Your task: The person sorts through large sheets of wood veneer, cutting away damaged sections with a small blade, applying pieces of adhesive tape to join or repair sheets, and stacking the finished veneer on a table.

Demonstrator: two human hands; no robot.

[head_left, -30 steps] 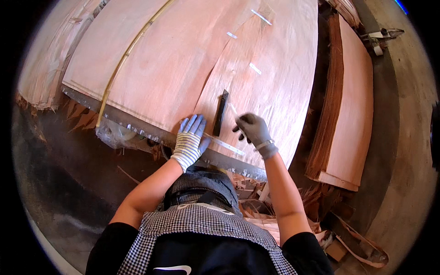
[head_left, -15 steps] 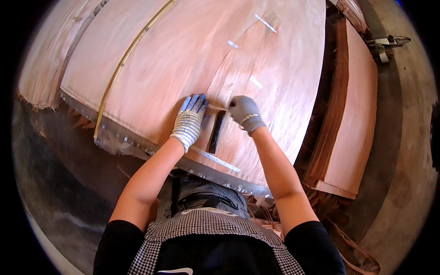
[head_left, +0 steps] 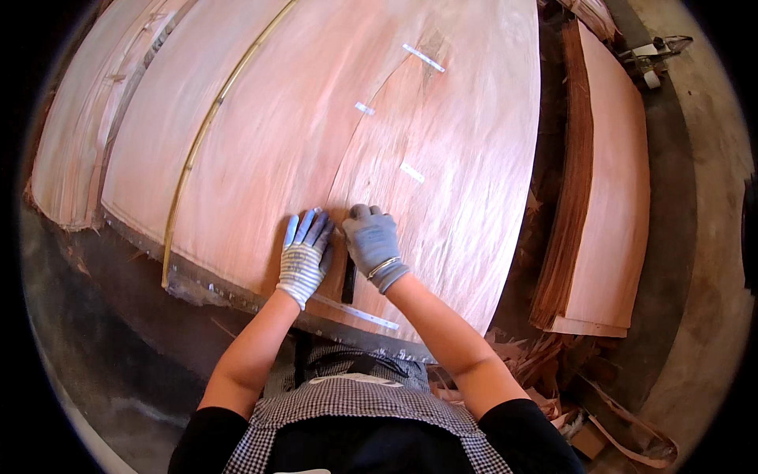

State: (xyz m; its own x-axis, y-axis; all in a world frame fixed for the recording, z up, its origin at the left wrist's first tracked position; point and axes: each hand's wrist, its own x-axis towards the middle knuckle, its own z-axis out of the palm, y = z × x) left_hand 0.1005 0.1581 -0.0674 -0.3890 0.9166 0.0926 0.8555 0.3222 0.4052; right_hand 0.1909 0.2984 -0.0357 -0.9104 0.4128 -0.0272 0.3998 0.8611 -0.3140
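Note:
A wide sheet of pale pinkish wood veneer (head_left: pixel 260 158) lies before me, on a stack with a rough dark edge. My left hand (head_left: pixel 304 249), in a striped glove with blue fingers, lies flat on it with the fingers stretched forward. Close beside it my right hand (head_left: pixel 369 237), in a grey glove, is closed with its knuckles curled down by a seam in the veneer. What its fingers hold, if anything, is hidden. A black flat tool (head_left: pixel 348 284) lies on the sheet, its far end covered by my right hand.
White tape strips (head_left: pixel 424 58) cross the seam and lie on the veneer; a longer strip (head_left: pixel 355 312) is near the front edge. Left of my hands runs a yellowish rod (head_left: pixel 207 118). At right stands another veneer stack (head_left: pixel 608 197), with scraps (head_left: pixel 529 359) on the floor.
My right hand has moved in towards my left hand and now covers part of the black tool. My left hand stays flat. The whole view has shifted a little.

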